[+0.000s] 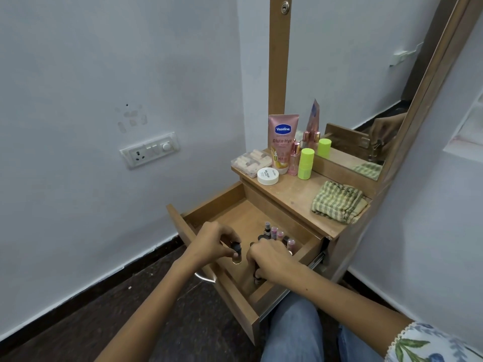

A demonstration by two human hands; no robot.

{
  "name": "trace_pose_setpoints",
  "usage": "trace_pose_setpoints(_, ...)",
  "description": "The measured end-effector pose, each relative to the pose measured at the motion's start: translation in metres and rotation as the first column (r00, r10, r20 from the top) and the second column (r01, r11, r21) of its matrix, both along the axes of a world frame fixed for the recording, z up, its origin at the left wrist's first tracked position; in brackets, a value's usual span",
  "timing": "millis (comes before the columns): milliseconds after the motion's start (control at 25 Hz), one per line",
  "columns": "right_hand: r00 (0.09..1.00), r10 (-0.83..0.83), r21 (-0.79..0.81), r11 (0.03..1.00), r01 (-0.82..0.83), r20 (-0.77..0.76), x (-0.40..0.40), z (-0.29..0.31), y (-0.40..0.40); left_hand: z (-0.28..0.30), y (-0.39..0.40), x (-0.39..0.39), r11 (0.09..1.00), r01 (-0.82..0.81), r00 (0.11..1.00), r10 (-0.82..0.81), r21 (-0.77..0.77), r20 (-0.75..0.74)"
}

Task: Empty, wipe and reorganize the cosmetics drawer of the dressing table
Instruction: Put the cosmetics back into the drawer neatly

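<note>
Wooden drawer stands pulled open under the desk. Over it, the left hand pinches a small black-capped bottle; the right hand curls its fingers round another dark item. Small bottles stand inside, and a checked cloth lies on the desk.

The dressing table's wooden top stood well beyond the fingers of both hands. On it, at the far left, lay a clear box of small rolls, a white jar just before it. Behind stood a pink Vaseline tube, a pink bottle and a lime-green container. A folded checked cloth lay at the right end, far from the fingers.
</note>
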State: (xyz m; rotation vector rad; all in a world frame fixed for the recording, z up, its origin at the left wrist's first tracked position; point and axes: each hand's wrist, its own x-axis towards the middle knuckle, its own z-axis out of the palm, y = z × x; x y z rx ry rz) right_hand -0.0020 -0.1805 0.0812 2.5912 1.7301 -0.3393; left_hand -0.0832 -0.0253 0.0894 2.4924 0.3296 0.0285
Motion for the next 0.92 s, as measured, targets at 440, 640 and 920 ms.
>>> trace_pose_setpoints(440,0.991,-0.030,-0.044,0.998,0.036,0.133,-0.007,0.004,-0.002,-0.020,-0.012,0.006,0.996,0.056,0.994,-0.050,0.062,-0.096)
trace_pose_setpoints(640,0.977,-0.183,0.190,0.961,0.201,-0.111,0.015,0.013,-0.025,-0.028,-0.012,0.007,0.996,0.061,0.991,-0.052,0.067,-0.119)
trace_pose_setpoints(920,0.901,-0.353,0.342,0.838,0.425,-0.253,0.039,0.015,-0.057,-0.038,-0.021,0.016,0.997,0.076,0.990,-0.076,-0.005,-0.119)
